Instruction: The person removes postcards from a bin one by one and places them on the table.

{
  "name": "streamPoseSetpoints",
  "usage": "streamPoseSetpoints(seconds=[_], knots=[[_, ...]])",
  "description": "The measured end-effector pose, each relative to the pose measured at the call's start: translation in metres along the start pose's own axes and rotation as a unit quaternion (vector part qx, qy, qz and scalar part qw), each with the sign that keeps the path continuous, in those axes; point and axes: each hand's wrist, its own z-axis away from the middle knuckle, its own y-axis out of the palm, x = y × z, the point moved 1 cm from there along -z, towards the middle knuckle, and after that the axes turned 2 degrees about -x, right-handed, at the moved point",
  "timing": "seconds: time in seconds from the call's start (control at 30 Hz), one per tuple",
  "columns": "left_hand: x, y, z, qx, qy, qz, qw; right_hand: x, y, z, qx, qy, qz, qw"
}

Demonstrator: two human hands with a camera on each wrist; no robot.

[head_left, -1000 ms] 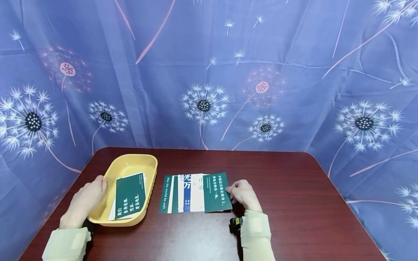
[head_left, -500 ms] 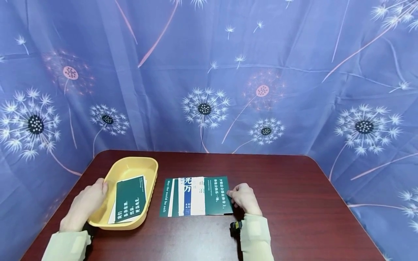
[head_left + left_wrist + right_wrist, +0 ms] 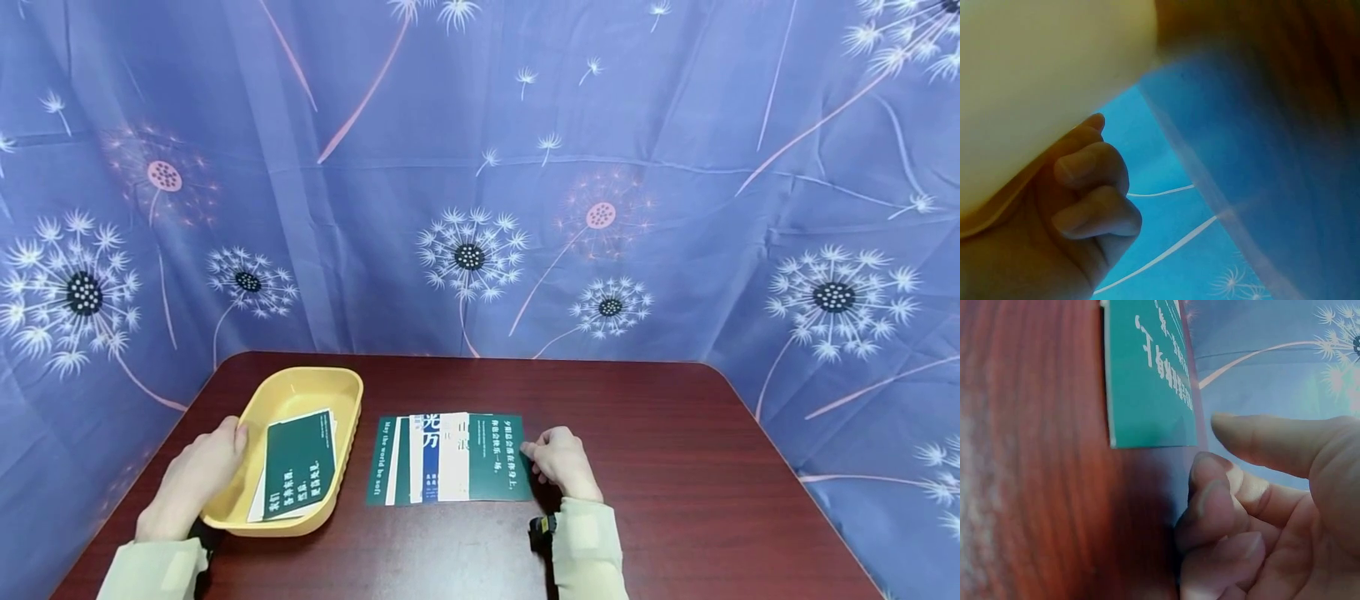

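Observation:
My left hand (image 3: 201, 467) grips the left rim of a yellow plastic tray (image 3: 347, 398); in the left wrist view its fingers (image 3: 1100, 212) curl beneath the pale wall. Inside the tray lies a dark green card (image 3: 302, 458) with white lettering, over white ones. An overlapping row of cards lies to the tray's right, with green, white and blue faces. My right hand (image 3: 562, 461) is beside the row's rightmost green card (image 3: 497, 457). In the right wrist view, thumb and forefinger are parted just off that card's edge, with the other fingers loosely curled and holding nothing.
The dark red wooden table (image 3: 697, 492) ends at a blue dandelion-print curtain (image 3: 375, 208), which hangs behind it and along both sides. A small black wrist device (image 3: 542, 533) shows by the right sleeve (image 3: 587, 537).
The rightmost green card has turned slightly from a tilt to lie in line with the row. My right thumb and fingers have let go of its edge. The whole scene sits lower in view.

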Motion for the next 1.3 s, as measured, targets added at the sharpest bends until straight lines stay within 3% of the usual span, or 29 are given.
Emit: streamPoseSetpoints(seconds=[0.23, 0.53, 0.73, 0.93, 1.17, 1.3], knots=[[-0.001, 0.001, 0.001, -0.004, -0.001, -0.003, 1.0000, 0.006, -0.003, 0.003, 0.015, -0.002, -0.008, 0.9999], [0.001, 0.000, 0.000, 0.005, -0.002, 0.000, 1.0000, 0.028, -0.006, 0.009, 0.018, -0.034, -0.011, 0.9992], [0.001, -0.001, 0.000, 0.003, 0.000, 0.000, 1.0000, 0.049, 0.001, 0.017, 0.020, -0.099, -0.011, 0.9948], [0.001, -0.001, 0.001, 0.003, 0.003, 0.000, 1.0000, 0.079, 0.021, 0.031, 0.000, -0.204, 0.002, 0.9789], [-0.001, -0.004, -0.002, 0.003, 0.001, -0.007, 1.0000, 0.121, 0.061, 0.050, 0.011, -0.284, 0.007, 0.9588], [-0.003, -0.002, -0.002, 0.005, 0.002, -0.006, 1.0000, 0.144, 0.084, 0.057, 0.007, -0.353, 0.050, 0.9342]])
